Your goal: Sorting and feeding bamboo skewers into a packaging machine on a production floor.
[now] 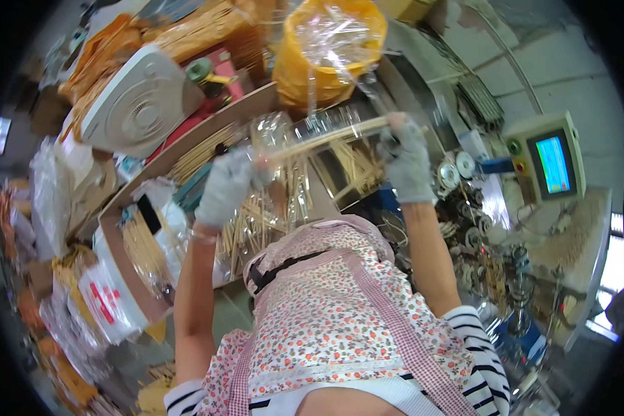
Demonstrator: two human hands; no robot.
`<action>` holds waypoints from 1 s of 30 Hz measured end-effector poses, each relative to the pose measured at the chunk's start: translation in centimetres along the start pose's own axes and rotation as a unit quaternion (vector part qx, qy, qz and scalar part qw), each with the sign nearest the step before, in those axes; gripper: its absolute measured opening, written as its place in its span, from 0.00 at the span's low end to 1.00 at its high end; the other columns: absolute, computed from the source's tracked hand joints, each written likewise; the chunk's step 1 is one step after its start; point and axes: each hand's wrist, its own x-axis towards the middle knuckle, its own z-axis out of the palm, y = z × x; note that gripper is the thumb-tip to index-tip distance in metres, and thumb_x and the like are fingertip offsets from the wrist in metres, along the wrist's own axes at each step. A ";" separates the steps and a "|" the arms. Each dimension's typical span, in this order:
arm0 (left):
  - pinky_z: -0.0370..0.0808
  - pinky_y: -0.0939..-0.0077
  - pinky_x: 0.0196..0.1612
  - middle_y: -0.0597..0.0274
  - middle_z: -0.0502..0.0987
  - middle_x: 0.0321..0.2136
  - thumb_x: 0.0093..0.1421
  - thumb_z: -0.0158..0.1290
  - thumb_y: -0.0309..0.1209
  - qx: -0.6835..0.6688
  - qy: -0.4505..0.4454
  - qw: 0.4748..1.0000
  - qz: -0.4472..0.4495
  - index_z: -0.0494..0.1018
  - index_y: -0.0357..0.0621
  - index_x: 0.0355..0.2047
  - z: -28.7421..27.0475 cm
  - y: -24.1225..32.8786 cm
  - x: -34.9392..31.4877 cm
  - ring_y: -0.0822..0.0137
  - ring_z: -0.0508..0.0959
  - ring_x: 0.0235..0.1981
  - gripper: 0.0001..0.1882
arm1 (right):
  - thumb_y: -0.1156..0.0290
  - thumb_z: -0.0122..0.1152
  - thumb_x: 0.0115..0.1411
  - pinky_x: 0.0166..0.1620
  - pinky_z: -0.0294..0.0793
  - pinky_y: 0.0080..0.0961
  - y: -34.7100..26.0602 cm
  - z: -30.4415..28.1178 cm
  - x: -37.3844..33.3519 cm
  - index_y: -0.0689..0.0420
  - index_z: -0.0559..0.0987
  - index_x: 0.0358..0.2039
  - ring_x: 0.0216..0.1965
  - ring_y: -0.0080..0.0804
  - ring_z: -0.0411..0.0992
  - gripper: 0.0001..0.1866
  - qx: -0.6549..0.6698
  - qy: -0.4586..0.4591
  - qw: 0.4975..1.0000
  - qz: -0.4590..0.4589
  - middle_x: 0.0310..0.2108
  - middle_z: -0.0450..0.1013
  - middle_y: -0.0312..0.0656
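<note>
A thin length of pale wooden sticks [326, 139], seemingly chopsticks or skewers, stretches between my two hands above the worktable, smeared by motion. My left hand [227, 186], in a grey glove with bare fingertips, is closed on its left end. At the right end, slightly higher, my right hand [407, 163] in a matching glove grips it too. Below them lies a heap of loose sticks [256, 220], some in clear wrapping. More sticks rest in a tray [336, 201] beside my right hand.
A yellow-lined bin [291, 66] full of clear film stands at the far side. Machine rollers [457, 170] and a control screen [553, 163] are on the right. At the left are a white fan-like appliance [142, 100] and a cardboard box [128, 243] with bundled sticks.
</note>
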 end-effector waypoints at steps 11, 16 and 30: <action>0.61 0.82 0.22 0.70 0.65 0.18 0.62 0.45 0.33 -0.022 0.096 0.994 0.045 0.70 0.38 0.32 6.8 -2.2 -2.0 0.80 0.61 0.20 0.10 | 0.67 0.59 0.56 0.22 0.60 0.12 4.0 5.0 -3.3 0.57 0.76 0.30 0.20 0.12 0.60 0.07 -0.174 -0.133 0.975 0.030 0.17 0.64 0.25; 0.61 0.80 0.21 0.69 0.64 0.17 0.63 0.43 0.32 -0.002 0.129 0.991 0.041 0.70 0.38 0.30 3.5 -2.2 -2.9 0.79 0.61 0.19 0.11 | 0.75 0.57 0.55 0.29 0.72 0.17 1.5 0.8 1.1 0.57 0.73 0.42 0.28 0.22 0.69 0.13 -0.264 -0.185 0.889 -0.324 0.32 0.70 0.37; 0.59 0.85 0.16 0.74 0.60 0.15 0.63 0.41 0.34 0.100 0.231 0.966 0.054 0.69 0.46 0.29 -4.0 -0.4 3.2 0.81 0.61 0.14 0.10 | 0.72 0.57 0.50 0.32 0.71 0.24 -4.2 -10.1 11.9 0.60 0.73 0.39 0.30 0.28 0.71 0.14 -0.571 -0.127 0.799 -0.144 0.29 0.74 0.40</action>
